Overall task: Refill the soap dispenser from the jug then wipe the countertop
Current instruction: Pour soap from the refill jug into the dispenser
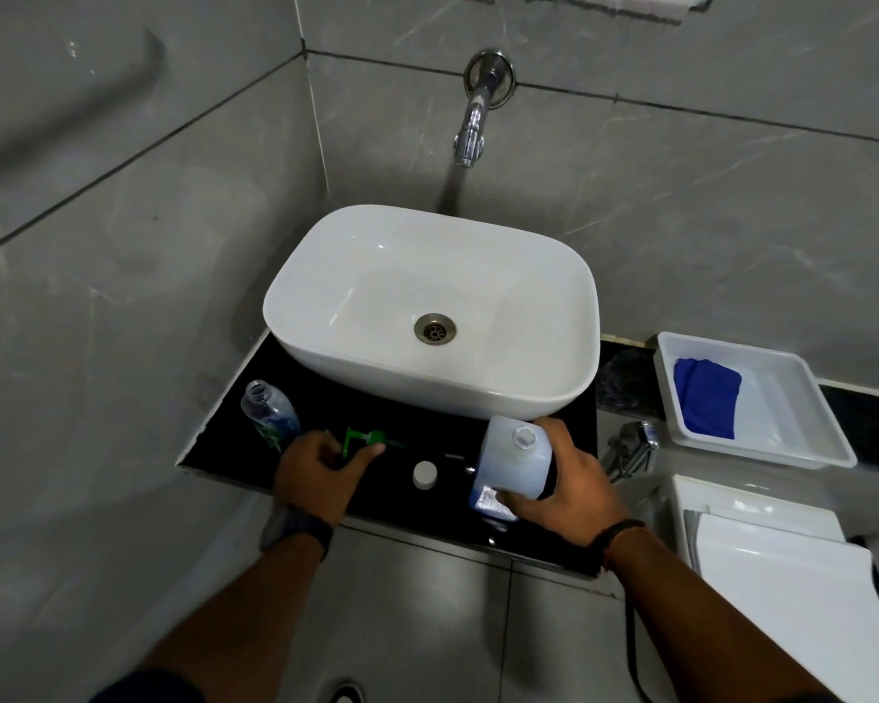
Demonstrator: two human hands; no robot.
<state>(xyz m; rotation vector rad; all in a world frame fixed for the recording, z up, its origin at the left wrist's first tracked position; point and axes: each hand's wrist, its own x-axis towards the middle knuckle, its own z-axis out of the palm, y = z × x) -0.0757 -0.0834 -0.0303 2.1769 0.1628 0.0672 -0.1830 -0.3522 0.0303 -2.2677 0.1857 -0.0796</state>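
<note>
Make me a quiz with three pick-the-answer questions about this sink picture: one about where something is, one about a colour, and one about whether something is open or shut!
1. Where is the blue cloth?
A. In the white tray right of the basin
B. In the basin
C. On the floor

2. What colour is the pump head by the left hand?
A. Red
B. Green
C. Yellow

3. Is the jug in the right hand open?
A. Capped
B. Taped shut
C. Open, cap off

Answers:
1 A: the cloth lies inside the white tray.
2 B: the pump is bright green against the black countertop.
3 C: the jug's mouth shows bare, and a white cap sits on the countertop beside it.
</note>
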